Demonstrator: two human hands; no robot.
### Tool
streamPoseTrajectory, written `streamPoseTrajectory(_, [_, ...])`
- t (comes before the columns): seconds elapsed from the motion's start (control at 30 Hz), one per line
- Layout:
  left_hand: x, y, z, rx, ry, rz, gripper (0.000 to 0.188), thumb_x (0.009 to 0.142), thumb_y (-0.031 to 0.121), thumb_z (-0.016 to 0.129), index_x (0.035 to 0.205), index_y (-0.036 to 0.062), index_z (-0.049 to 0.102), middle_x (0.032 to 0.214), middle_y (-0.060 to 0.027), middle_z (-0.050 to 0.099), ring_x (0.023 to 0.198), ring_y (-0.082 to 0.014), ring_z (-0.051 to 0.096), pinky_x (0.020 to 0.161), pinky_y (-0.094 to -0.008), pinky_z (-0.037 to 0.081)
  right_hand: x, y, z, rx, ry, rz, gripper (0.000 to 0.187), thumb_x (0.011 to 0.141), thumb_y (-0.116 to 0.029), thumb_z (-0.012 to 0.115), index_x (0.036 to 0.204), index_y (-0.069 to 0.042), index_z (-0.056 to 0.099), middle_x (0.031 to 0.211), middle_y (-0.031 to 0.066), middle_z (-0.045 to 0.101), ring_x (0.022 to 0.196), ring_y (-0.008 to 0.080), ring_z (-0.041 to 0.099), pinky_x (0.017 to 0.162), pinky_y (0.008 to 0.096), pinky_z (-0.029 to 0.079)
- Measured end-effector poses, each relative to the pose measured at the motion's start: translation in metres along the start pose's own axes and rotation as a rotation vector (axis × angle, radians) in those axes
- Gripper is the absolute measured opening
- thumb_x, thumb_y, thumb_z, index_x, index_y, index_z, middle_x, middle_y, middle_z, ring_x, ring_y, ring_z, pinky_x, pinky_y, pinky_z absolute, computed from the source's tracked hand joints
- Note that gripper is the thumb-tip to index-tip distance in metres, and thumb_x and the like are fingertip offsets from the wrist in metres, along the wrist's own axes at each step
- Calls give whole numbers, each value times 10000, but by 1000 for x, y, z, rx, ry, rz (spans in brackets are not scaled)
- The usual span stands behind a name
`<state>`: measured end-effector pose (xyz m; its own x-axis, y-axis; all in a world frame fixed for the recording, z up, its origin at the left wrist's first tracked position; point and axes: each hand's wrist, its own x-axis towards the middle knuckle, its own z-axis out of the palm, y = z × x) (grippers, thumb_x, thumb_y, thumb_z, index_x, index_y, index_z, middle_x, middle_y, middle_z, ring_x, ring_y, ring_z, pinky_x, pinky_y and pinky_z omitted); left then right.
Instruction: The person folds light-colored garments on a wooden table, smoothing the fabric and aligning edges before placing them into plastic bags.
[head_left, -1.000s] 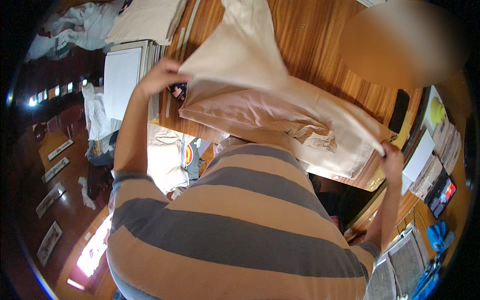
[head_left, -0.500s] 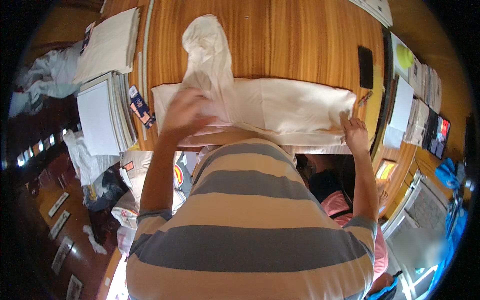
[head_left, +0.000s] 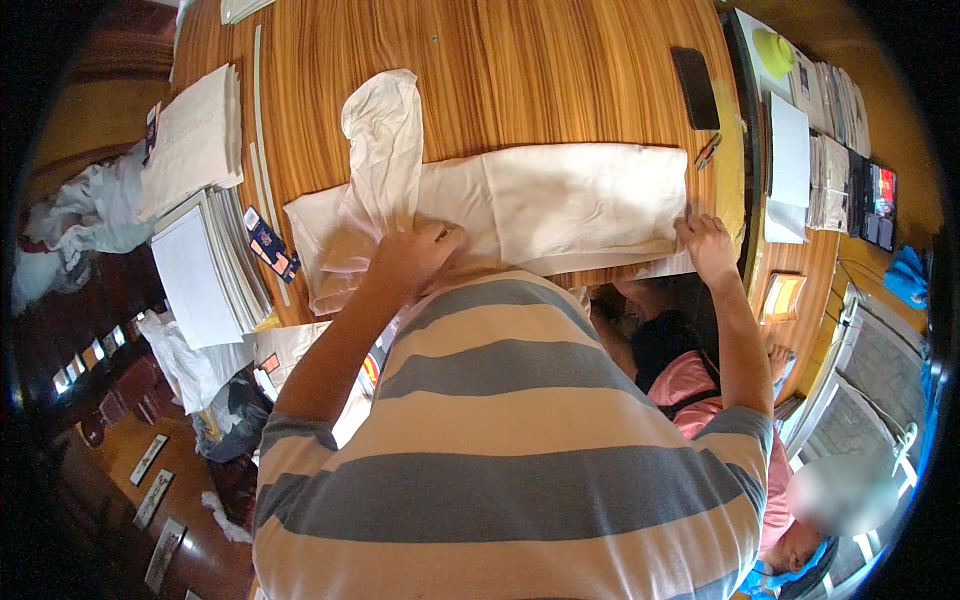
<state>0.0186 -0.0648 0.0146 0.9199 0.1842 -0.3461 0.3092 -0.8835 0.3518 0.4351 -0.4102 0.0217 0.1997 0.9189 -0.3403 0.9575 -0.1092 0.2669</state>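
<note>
A second ago we had the cream cloth (head_left: 560, 205) lifted and bunched in the air; half a second ago it was coming down, and now it lies flat along the near edge of the wooden bench (head_left: 520, 70) in a long folded band. The laying-down looks done — what we seem to be at now is smoothing and squaring.

Our left hand (head_left: 415, 255) presses on the band's left part, fingers curled together onto the fabric, where a loose strip of the same cloth (head_left: 385, 140) trails away across the bench. Our right hand (head_left: 708, 245) rests at the band's right end, fingers spread flat on its corner.

For room: the far half of the bench is bare wood. To the right, a dark phone (head_left: 695, 88) and a small red pen (head_left: 708, 152) lie near the cloth's end — the pen just beside it. To the left, stacks of white sheets (head_left: 195, 135) and a small patterned card (head_left: 268, 243) crowd the cloth's left edge.
</note>
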Motion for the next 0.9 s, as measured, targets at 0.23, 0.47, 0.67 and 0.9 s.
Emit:
streamPoseTrajectory(0.23, [35,16,-11,85,218,134,883,772,538,806,1505,132,529,1620,-128,409,1556,-357,297,1262,-550,257,58,-45,-47,380,277,401,381,964,-258,645,1297,-73,629,1358,180,626,1262,360,601,1034,497,505])
streamPoseTrajectory(0.47, [49,7,18,107,174,2,1304,597,962,660,1660,268,363,1775,-122,137,1625,-438,44,1255,-697,15,60,-57,38,511,409,542,687,1047,-502,512,1633,-163,398,1723,131,307,1586,424,247,1262,615,194])
streamPoseTrajectory(0.67, [61,2,4,144,129,-22,1323,540,915,741,1659,320,360,1773,-99,160,1625,-431,62,1261,-688,26,60,-55,38,507,422,543,668,1061,-509,486,1635,-180,398,1723,123,309,1593,397,240,1275,598,173])
streamPoseTrajectory(0.9, [37,-18,17,66,413,164,1073,734,737,783,1600,197,451,1732,-176,243,1591,-445,208,1264,-657,162,76,-65,28,429,642,569,505,1012,-347,654,1426,-61,603,1542,229,504,1432,379,464,1192,582,323])
